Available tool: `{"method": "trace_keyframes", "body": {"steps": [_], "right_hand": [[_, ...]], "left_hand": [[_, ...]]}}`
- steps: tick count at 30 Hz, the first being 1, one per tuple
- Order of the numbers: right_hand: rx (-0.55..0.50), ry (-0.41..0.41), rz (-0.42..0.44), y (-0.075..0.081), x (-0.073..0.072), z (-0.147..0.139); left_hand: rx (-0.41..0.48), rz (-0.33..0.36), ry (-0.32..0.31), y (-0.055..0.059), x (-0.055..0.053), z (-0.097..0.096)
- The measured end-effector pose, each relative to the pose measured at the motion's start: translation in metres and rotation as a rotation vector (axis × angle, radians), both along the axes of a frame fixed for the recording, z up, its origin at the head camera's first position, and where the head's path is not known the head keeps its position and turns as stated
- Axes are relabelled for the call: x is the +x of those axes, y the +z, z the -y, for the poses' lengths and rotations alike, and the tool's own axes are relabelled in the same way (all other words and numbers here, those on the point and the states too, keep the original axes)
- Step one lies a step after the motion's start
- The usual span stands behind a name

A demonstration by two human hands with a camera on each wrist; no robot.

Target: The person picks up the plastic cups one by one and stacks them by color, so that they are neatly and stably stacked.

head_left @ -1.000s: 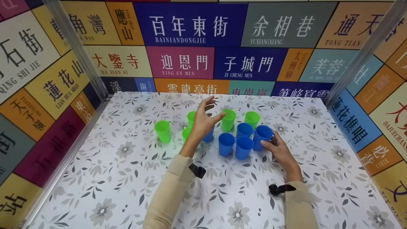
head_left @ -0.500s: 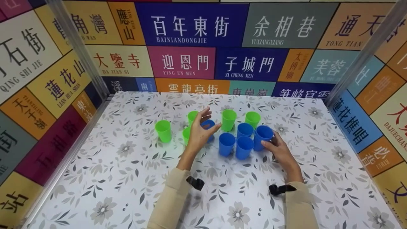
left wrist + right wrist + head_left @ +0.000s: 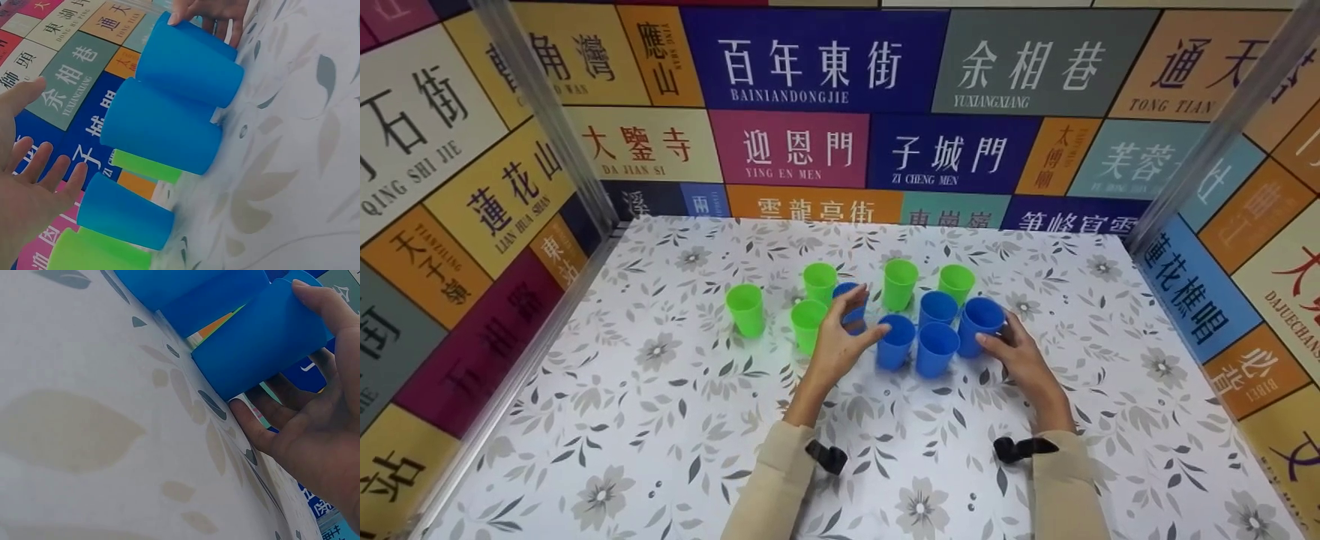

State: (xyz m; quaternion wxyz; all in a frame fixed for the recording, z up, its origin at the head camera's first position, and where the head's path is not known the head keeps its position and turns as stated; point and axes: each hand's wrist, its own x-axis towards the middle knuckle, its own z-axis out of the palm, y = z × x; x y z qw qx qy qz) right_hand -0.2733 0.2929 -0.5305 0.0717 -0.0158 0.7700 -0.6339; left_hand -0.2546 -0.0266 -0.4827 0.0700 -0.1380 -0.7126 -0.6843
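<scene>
My right hand (image 3: 1020, 352) grips the rightmost blue cup (image 3: 981, 330), which stands upright; in the right wrist view the thumb lies at the rim of this cup (image 3: 264, 337) and the fingers reach round its far side. My left hand (image 3: 840, 345) hovers by the blue cups with fingers extended and thumb spread, holding nothing. Its thumb overlaps the rim of the front-left blue cup (image 3: 895, 349) in the head view, and its fingers partly hide another blue cup (image 3: 851, 296). A front blue cup (image 3: 937, 352) and one behind it (image 3: 938, 306) stand close beside the gripped cup.
Several green cups stand upright around the blue ones: one far left (image 3: 746, 311), two behind the left hand, including the nearer green cup (image 3: 808, 324), and two at the back, including the right green cup (image 3: 955, 280). Patterned walls (image 3: 787, 150) enclose the floral tabletop (image 3: 660, 420).
My left hand has come back toward me and down, from over the rear cups to beside the front-left blue cup, uncovering green cups. The right hand keeps its grip, nearly still.
</scene>
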Motion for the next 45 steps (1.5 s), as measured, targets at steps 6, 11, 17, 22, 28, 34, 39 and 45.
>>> {"method": "trace_keyframes", "body": {"steps": [6, 11, 17, 22, 28, 34, 39, 45], "right_hand": [[-0.009, 0.003, 0.007, 0.0, 0.0, 0.0], [0.005, -0.001, 0.002, 0.0, -0.001, 0.0], [0.021, -0.004, -0.002, 0.0, -0.002, 0.0], [0.015, -0.003, -0.008, 0.001, -0.002, 0.0], [0.012, -0.006, -0.004, 0.001, -0.001, 0.001], [0.007, -0.001, -0.001, 0.001, -0.001, 0.0], [0.012, -0.003, 0.001, 0.001, -0.001, 0.0], [0.008, -0.007, -0.005, -0.001, -0.002, 0.0]], "left_hand": [[-0.009, 0.013, -0.025, -0.017, 0.001, -0.006], [-0.033, 0.047, -0.049, -0.021, 0.002, -0.01], [-0.063, 0.085, -0.05, -0.026, 0.002, -0.013], [-0.083, 0.093, -0.061, -0.03, 0.002, -0.016], [-0.074, 0.087, -0.062, -0.033, 0.002, -0.017], [-0.101, 0.123, -0.083, -0.037, 0.002, -0.019], [-0.136, 0.173, -0.075, -0.041, 0.001, -0.022], [-0.136, 0.191, -0.043, -0.044, -0.002, -0.027]]}}
